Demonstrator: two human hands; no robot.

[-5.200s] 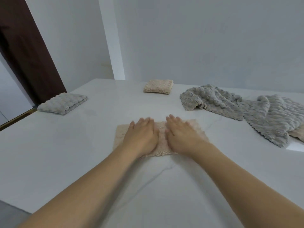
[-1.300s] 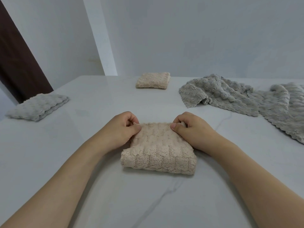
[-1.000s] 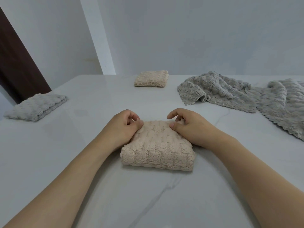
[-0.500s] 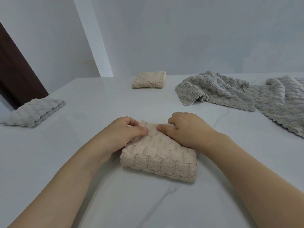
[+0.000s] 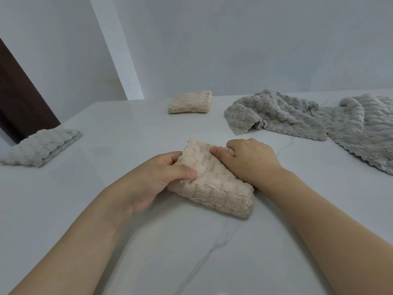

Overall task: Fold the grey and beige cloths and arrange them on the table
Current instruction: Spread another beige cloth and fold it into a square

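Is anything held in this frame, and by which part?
Yes: both hands grip the folded beige cloth at its far end, the left hand pinching the left edge with thumb on top, the right hand on the right edge.

Pale wall [image 5: 234, 39], dark brown, perhaps wooden, door [image 5: 19, 103].

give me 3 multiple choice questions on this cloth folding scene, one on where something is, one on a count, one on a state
1. Where is the folded grey cloth?
A. far left of the table
B. under the right hand
C. on the floor

2. How many folded beige cloths are in view?
A. one
B. two
C. four

3. What state are the grey cloths on the right in?
A. neatly stacked
B. hanging off a hook
C. unfolded and rumpled

Answers:
1 A, it lies by the table's left edge.
2 B, one far folded beige cloth, one near folded beige cloth gripped by the left hand and right hand.
3 C, they sprawl in loose heaps.
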